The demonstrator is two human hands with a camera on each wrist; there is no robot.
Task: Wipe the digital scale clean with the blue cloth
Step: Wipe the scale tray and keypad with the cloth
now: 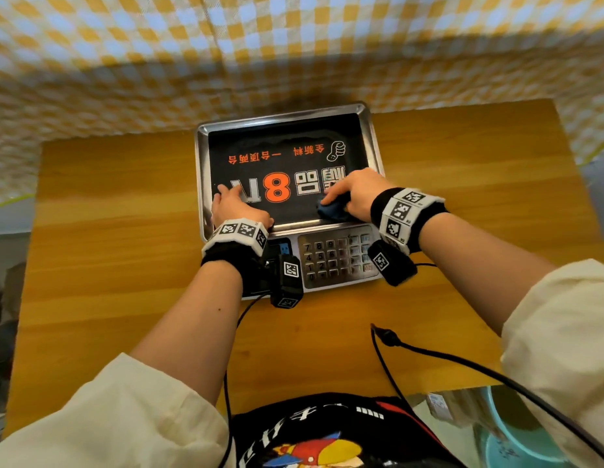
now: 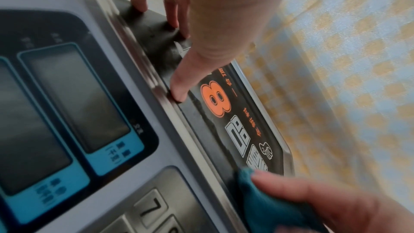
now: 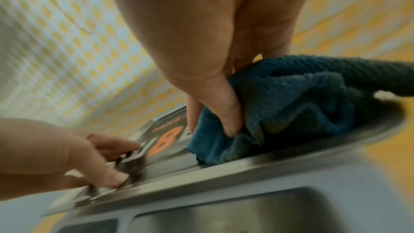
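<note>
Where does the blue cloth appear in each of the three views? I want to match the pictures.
Head view: blue cloth right of centre, under the right hand, on the near right part of the scale tray.
Left wrist view: bottom right, beside the tray's near rim.
Right wrist view: centre right, bunched under the fingers.
Shared landmark: the orange 8 printed on the tray.

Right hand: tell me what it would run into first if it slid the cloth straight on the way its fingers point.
Probably nothing soon. The right hand, holding the blue cloth, points up and left across the scale's bare black platform. The platform's raised metal rim at the far edge seems first, though depth is unclear.
</note>
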